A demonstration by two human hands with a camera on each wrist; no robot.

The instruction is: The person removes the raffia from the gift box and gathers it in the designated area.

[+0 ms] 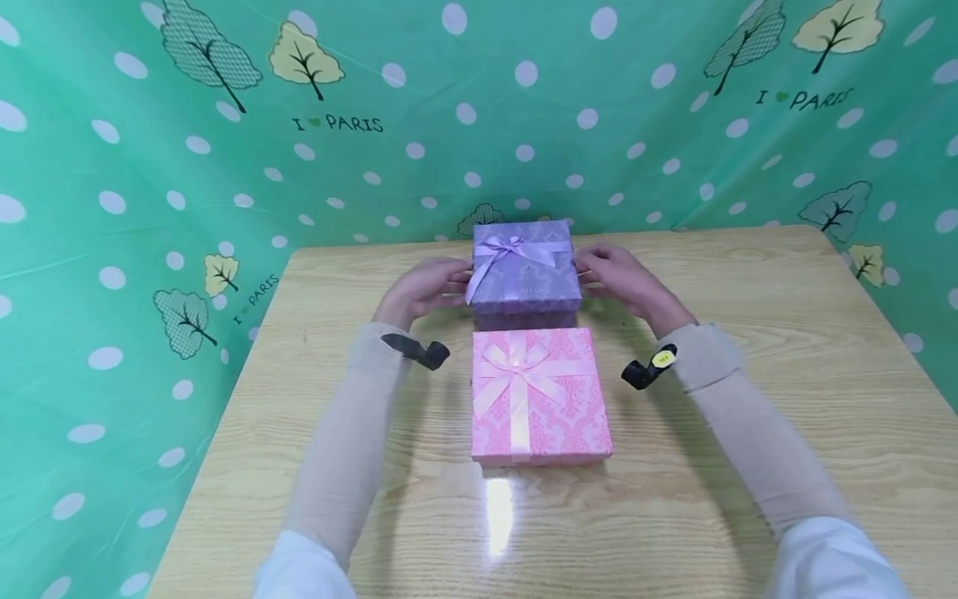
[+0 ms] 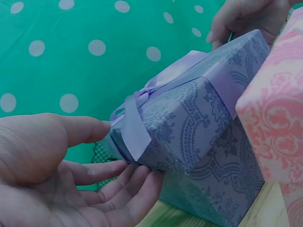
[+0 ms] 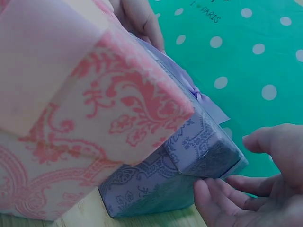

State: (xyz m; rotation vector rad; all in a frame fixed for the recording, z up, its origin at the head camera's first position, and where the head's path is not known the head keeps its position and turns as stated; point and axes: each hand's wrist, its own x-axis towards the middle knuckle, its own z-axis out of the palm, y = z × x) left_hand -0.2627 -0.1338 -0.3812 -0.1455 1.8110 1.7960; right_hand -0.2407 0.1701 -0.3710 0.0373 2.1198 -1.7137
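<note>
A purple patterned gift box (image 1: 526, 274) with a lilac ribbon bow stands near the table's back edge. Its lid (image 2: 189, 123) overhangs the lower box (image 2: 222, 179). From the left, my left hand (image 1: 428, 287) holds the lid, fingertips under its rim and thumb by the top edge. On the opposite side my right hand (image 1: 621, 279) holds the lid the same way, its bent fingertips (image 3: 203, 189) at the lower rim. In front of the purple box sits a larger pink gift box (image 1: 554, 416) with a pale pink bow, lid on.
Both boxes stand on a light wood-grain table (image 1: 299, 399). A green dotted cloth (image 1: 419, 100) with printed trees hangs right behind the table and along its sides. Small black wrist cameras (image 1: 434, 355) are strapped to both sleeves.
</note>
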